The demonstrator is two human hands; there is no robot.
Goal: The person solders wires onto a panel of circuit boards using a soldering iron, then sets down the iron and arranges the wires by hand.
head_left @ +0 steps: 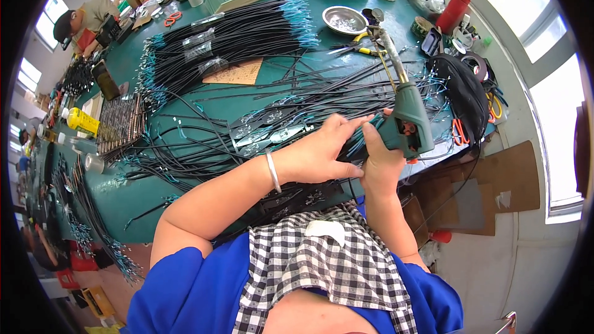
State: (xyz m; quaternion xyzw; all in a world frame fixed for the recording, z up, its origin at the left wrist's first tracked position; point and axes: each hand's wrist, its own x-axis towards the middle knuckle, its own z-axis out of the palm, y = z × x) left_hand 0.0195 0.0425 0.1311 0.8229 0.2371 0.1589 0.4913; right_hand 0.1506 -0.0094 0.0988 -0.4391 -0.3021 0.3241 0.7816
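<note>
The right hand (pixel 381 170) grips a green heat gun (pixel 408 106); whether the left hand (pixel 318 153) grasps anything is unclear. Stacked cables (pixel 247 32) look sorted; loose cables (pixel 331 100) seem unfinished.

The green worktable (pixel 114 201) is strewn with black cables (pixel 232 37), a metal bowl (pixel 344 20), pliers (pixel 369 51) and a yellow-labelled bottle (pixel 83 122).
</note>
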